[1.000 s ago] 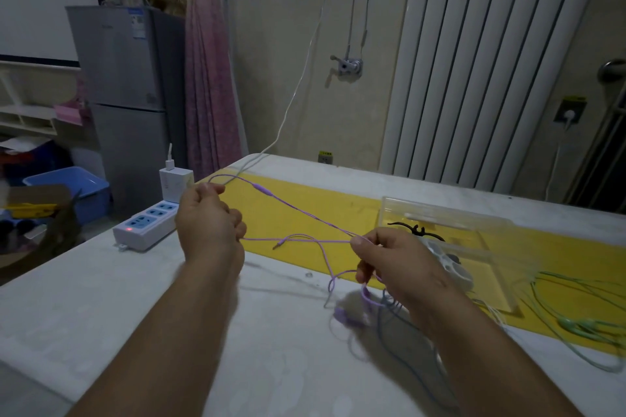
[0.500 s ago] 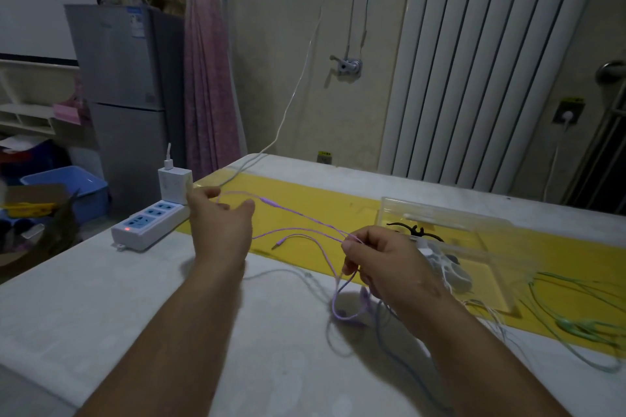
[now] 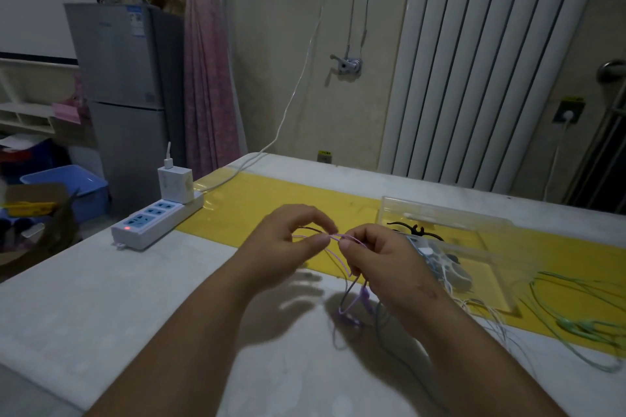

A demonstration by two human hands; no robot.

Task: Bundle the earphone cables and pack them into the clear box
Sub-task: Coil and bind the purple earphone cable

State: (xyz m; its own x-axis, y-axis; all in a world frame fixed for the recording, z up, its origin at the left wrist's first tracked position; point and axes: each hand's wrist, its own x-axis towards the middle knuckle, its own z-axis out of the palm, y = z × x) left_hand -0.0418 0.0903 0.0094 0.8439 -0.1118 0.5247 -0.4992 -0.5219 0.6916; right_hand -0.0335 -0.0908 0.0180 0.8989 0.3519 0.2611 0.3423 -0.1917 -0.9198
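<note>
Cable (image 3: 334, 237), purple: pinched by left hand (image 3: 283, 247) and right hand (image 3: 386, 264), frame centre; loops hanging below. Box (image 3: 440, 213) just right; table (image 3: 135, 298) stretching lower left.

Head-worn view, forward-down, close over table (image 3: 101, 298)

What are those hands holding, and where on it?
The purple earphone cable: left hand and right hand each pinch its cord, close together, loops hanging below.

The clear box (image 3: 440, 213) at three o'clock is glossy transparent plastic. The desk (image 3: 152, 298) looks matt white, its yellow strip (image 3: 271, 200) shiny film. The power strip (image 3: 152, 223) at ten o'clock is smooth white plastic; the purple earphone cable (image 3: 352, 297), smooth-sheathed.
</note>
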